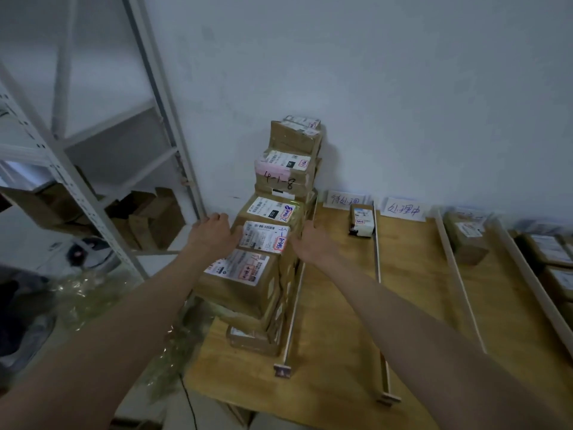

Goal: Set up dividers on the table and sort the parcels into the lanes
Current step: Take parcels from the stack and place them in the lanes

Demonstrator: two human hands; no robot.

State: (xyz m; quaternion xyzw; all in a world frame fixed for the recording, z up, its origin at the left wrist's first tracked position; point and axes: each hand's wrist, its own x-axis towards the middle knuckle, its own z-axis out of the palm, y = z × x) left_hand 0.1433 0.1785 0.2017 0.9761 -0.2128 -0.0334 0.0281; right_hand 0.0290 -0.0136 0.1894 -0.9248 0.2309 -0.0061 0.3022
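A tall stack of brown cardboard parcels with white labels fills the left end of the wooden table (341, 321). Both hands clasp one labelled parcel (265, 235) midway up the stack: my left hand (214, 232) presses its left side, my right hand (310, 242) its right side. Wooden dividers (293, 308) (377, 268) (455, 274) split the table into lanes. A small white parcel (361, 220) stands at the back of the second lane. Another brown parcel (466, 237) sits in a lane further right.
Paper lane labels (345, 200) (403, 209) lean on the wall behind the table. More parcels (552, 252) lie at the far right. A white metal shelf rack (93, 187) stands left, with cardboard boxes low inside. Crumpled plastic wrap (93, 293) lies on the floor.
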